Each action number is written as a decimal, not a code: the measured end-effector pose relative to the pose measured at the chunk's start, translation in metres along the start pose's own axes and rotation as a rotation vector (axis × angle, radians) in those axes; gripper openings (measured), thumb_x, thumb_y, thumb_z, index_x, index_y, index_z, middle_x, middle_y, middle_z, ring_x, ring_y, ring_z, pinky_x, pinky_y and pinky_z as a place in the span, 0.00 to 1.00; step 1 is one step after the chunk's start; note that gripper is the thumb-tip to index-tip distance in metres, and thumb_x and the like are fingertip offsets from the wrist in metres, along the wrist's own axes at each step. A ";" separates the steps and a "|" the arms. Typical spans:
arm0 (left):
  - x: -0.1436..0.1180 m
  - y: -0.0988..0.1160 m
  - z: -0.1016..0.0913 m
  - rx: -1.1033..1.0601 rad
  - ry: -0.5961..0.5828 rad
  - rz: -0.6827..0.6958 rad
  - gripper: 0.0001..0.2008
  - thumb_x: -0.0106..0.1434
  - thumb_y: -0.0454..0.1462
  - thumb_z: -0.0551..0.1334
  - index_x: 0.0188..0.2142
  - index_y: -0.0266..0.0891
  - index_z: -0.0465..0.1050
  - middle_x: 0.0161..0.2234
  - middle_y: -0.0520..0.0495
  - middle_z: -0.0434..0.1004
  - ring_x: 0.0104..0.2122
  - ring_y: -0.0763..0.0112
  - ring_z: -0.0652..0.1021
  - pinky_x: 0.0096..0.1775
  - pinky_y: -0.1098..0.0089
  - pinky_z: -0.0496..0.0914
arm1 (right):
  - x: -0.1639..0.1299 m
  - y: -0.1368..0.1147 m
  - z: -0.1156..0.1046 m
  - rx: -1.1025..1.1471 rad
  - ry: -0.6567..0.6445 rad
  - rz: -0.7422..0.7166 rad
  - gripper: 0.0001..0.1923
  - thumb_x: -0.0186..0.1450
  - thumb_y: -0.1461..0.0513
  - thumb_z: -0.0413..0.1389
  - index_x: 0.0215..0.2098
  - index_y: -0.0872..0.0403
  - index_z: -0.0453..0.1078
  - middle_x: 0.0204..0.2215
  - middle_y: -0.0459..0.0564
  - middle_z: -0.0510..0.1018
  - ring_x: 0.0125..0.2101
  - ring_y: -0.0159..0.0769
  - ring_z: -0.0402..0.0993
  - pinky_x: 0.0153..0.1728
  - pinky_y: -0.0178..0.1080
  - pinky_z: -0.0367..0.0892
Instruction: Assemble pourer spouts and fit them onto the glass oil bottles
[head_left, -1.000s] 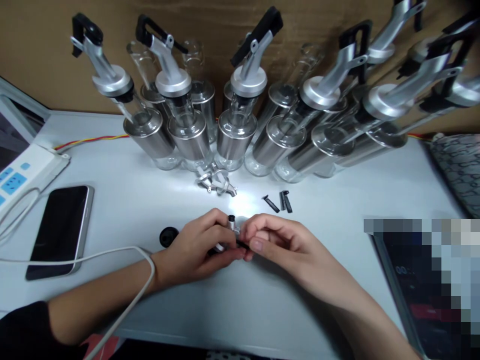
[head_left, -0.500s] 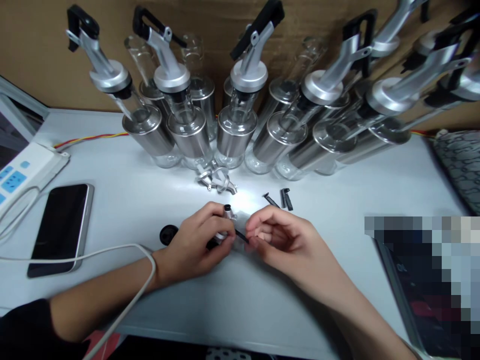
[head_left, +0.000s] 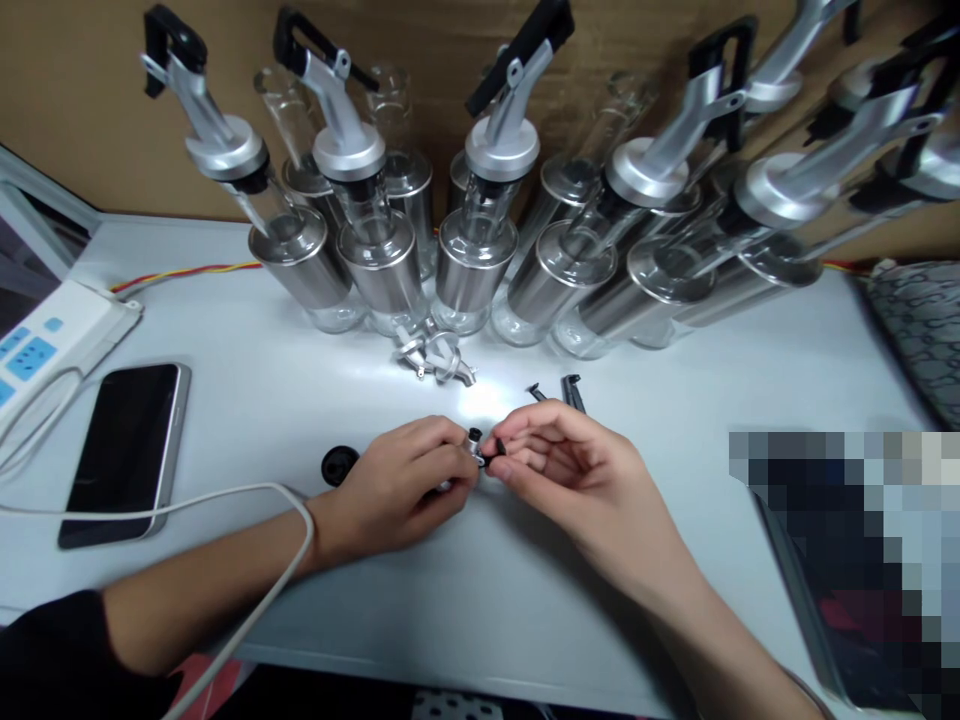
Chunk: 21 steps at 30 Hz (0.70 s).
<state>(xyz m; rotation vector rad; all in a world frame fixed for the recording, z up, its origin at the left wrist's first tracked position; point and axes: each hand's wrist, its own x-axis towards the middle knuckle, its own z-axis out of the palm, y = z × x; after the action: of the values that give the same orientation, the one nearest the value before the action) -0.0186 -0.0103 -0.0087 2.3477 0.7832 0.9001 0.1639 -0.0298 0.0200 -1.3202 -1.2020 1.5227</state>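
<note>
Right now the left hand [head_left: 397, 490] is curling around a small silver spout [head_left: 474, 447], pinching it between thumb and fingers so it is staying steady. The right hand [head_left: 577, 470] is pinching a tiny black piece [head_left: 496, 447] with its fingertips and is pressing it against the tip of the spout. Both hands are meeting low over the white table [head_left: 480, 600], probably because small parts are easier to line up close together.

Just behind the left hand, more silver spouts [head_left: 435, 360] are lying in a little pile, close enough to grab. Just behind the right hand, a few black clips [head_left: 570, 390] are lying loose. A round black cap [head_left: 339, 465] is sitting beside the left hand.

Farther back, many glass oil bottles [head_left: 472, 260] with silver pour tops are standing in rows, well apart from the hands, so they are not getting bumped.

Off past the left hand, a phone [head_left: 124, 450] is lying flat, and a white cable [head_left: 247, 600] is looping across the left arm. A power strip [head_left: 45, 340] is sitting beyond the phone.
</note>
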 end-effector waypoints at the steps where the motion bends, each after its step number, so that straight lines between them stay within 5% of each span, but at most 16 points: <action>1: 0.000 0.000 0.000 -0.003 0.002 0.001 0.06 0.64 0.30 0.54 0.30 0.39 0.64 0.29 0.50 0.69 0.28 0.76 0.70 0.29 0.77 0.65 | 0.000 0.000 0.000 0.001 0.008 -0.004 0.07 0.57 0.61 0.62 0.33 0.53 0.71 0.30 0.47 0.79 0.30 0.31 0.76 0.34 0.34 0.74; 9: -0.003 -0.001 0.004 -0.123 0.046 -0.081 0.05 0.63 0.32 0.57 0.38 0.40 0.62 0.31 0.50 0.73 0.30 0.74 0.74 0.31 0.75 0.68 | 0.000 0.000 0.001 -0.043 0.035 -0.073 0.05 0.58 0.61 0.62 0.33 0.53 0.74 0.31 0.48 0.80 0.30 0.32 0.77 0.34 0.35 0.75; 21: -0.003 0.001 0.003 -0.146 0.028 -0.142 0.15 0.62 0.45 0.63 0.45 0.41 0.66 0.34 0.50 0.77 0.30 0.71 0.77 0.34 0.71 0.72 | 0.000 -0.002 0.002 -0.058 0.008 -0.080 0.05 0.58 0.64 0.62 0.33 0.52 0.78 0.31 0.47 0.81 0.31 0.34 0.78 0.34 0.36 0.76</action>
<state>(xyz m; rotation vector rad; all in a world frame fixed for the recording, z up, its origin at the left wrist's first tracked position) -0.0176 -0.0135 -0.0118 2.1291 0.8549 0.8995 0.1622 -0.0296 0.0222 -1.2990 -1.2871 1.4348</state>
